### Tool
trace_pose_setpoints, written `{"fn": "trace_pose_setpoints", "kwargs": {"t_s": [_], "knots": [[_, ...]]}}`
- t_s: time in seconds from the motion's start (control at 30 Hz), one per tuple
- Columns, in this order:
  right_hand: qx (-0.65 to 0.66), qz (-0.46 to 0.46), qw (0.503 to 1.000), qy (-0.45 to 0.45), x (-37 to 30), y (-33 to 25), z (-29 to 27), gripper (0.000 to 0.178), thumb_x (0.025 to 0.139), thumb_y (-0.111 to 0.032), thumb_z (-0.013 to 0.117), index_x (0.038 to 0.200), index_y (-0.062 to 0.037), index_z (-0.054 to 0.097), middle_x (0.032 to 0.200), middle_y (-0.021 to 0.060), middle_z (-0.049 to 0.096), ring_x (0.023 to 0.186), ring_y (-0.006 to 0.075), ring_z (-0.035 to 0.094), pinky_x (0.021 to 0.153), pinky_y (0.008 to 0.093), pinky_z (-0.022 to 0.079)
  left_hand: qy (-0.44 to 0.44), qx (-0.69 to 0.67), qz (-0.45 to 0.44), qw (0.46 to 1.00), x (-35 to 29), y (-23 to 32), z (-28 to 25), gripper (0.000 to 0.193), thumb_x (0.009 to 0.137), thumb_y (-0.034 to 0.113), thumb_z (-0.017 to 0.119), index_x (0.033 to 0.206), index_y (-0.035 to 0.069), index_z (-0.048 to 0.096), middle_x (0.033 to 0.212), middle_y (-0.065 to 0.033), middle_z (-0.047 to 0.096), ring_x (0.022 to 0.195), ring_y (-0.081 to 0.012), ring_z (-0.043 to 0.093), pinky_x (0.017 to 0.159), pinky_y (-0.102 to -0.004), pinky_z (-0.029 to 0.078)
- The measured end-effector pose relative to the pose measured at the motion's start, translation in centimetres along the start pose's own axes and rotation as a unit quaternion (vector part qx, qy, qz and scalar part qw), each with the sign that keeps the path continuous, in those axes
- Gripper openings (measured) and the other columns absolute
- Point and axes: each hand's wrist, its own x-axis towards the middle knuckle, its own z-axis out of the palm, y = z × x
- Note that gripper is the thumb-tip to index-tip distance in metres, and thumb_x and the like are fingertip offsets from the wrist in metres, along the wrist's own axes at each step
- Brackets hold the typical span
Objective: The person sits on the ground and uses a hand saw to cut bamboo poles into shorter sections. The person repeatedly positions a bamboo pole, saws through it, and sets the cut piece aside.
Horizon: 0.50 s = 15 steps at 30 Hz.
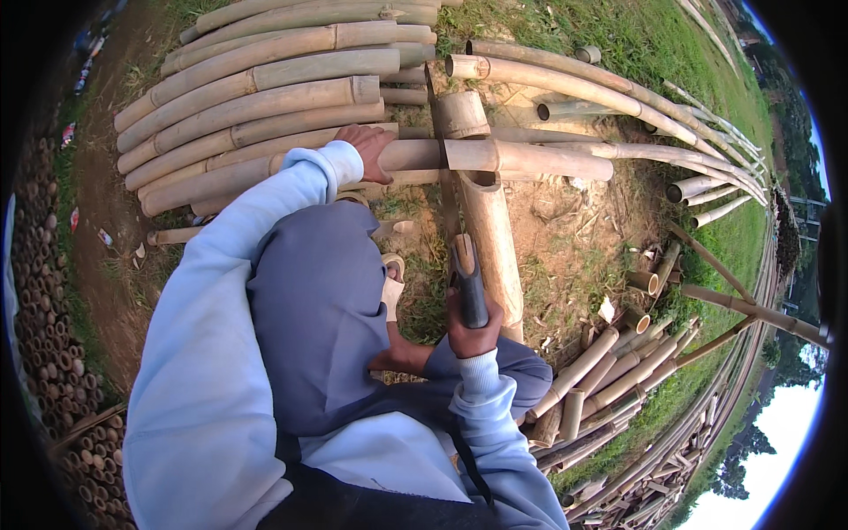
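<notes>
My right hand [473, 325] is closed round the dark handle of a hand saw [449, 208], whose long blade points away from me. The blade lies across a bamboo pole [530, 159] that runs from left to right. To the left of the blade, my left hand [366, 152] grips that pole from above. Beneath the pole, a thicker bamboo support [490, 243] with a cut-out in its top slants toward my right knee. How deep the blade sits in the pole, I cannot tell.
Several cut bamboo lengths [309, 75] lie side by side at the far left. Long poles [601, 84] stretch off to the right. Short offcuts [587, 375] are piled at the near right, by a bamboo frame [746, 307]. Upright bamboo ends [53, 327] crowd the left edge.
</notes>
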Motion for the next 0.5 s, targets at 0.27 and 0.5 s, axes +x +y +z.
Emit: {"fn": "trace_pose_setpoints", "kwargs": {"t_s": [0.27, 0.5], "knots": [[0.006, -0.023, 0.999, 0.040, -1.0, 1.0, 1.4, 0.020, 0.085, -0.007, 0.075, 0.101, 0.0031, 0.069, 0.073, 0.0070, 0.066, 0.067, 0.0083, 0.059, 0.062, 0.0288, 0.049, 0.146, -0.451, -0.076, 0.877, -17.2, -0.4, 1.3, 0.063, 0.092, 0.046, 0.064, 0.139, 0.006, 0.053, 0.133, -0.0173, 0.059, 0.119, -0.0296, 0.059, 0.100, -0.0405, 0.047], [-0.011, -0.040, 0.998, 0.039, -1.3, 1.6, 1.6, 0.024, 0.086, -0.006, 0.072, 0.108, 0.0045, 0.069, 0.077, 0.0118, 0.069, 0.072, 0.0102, 0.063, 0.067, 0.0312, 0.052, 0.041, -0.476, -0.237, 0.846, -26.3, 1.4, 7.0, 0.055, 0.093, 0.043, 0.065, 0.128, 0.001, 0.059, 0.123, -0.0128, 0.065, 0.106, -0.0259, 0.064, 0.090, -0.0380, 0.050]]}}
